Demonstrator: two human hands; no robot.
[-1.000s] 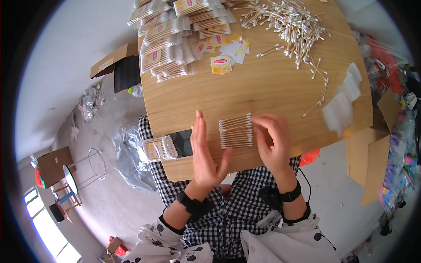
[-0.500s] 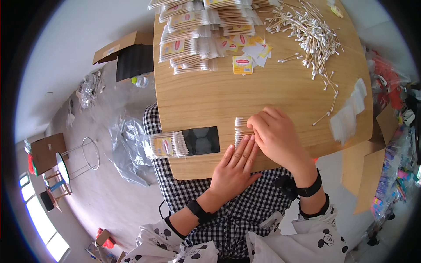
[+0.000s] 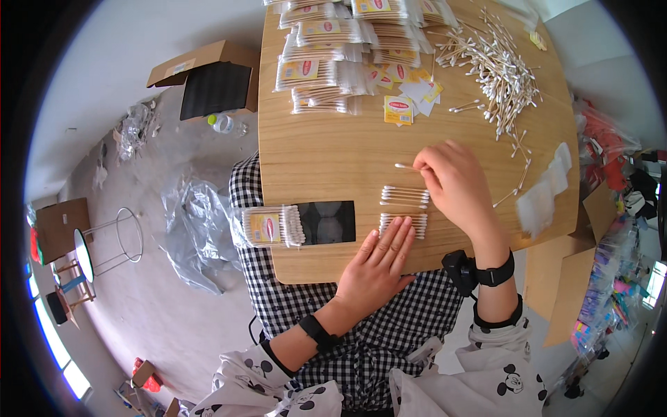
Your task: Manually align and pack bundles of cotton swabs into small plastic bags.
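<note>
Between its thumb and fingers my right hand (image 3: 455, 184) pinches a single cotton swab (image 3: 403, 166), held just above the table. Below it lies a small row of cotton swabs (image 3: 405, 197), side by side on the wood. My left hand (image 3: 372, 267) is flat, fingers stretched out, its fingertips on a second row of swabs (image 3: 418, 226) that they partly cover. Left of that hand, a clear pack of swabs (image 3: 267, 228) with a yellow and white card sits at the table edge. Its swab tips touch or overlap a black rectangular pad (image 3: 331, 222).
Filled swab packs (image 3: 321, 52) are stacked at the far left of the table (image 3: 333, 149), beside loose printed cards (image 3: 399, 110). A heap of loose swabs (image 3: 504, 73) spreads at the far right. Empty clear bags (image 3: 545, 194) lie near the right edge.
My right hand has lifted up and away from the rows, now with a swab in its pinch. A gap shows between the two rows. My left hand stays on the nearer row.
</note>
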